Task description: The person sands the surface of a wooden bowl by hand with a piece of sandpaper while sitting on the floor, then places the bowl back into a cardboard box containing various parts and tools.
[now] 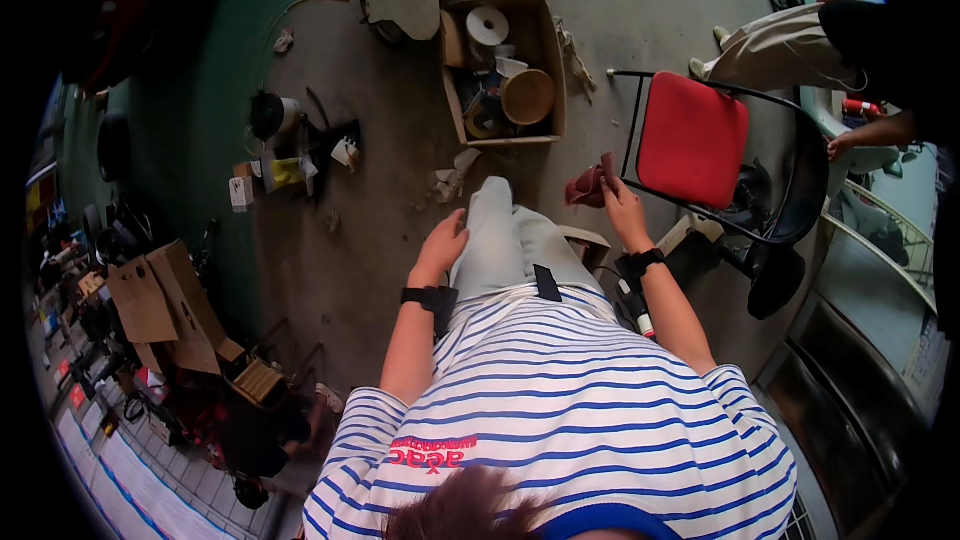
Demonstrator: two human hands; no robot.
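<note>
- Red-seated chair [693,140]: landmark. Its frame sits close to the cloth side, so keep the loose fabric off the bars.
- Cardboard box [453,42]: left of the chair and a bit farther out, loaded with a white roll and a round tub. Well apart from the cloth.
- Left hand [441,242]: well left of the chair, beside the left thigh. Nothing held, fingers loosely spread with a slight curl. Free to take a second corner if the fabric needs flattening.
- Right hand [620,210]: just left of the chair seat, nearer the body. Grip is pinching the cloth between thumb and fingers; contact with the chair can't be told.
- Dark red cloth [586,186]: just left of the chair, bunched. Long axis roughly crosswise; loose end points left, away from the chair, one small peak pointing outward. I'd gather that tail into the palm for better control; a fingertip hold lets it flop.
</note>
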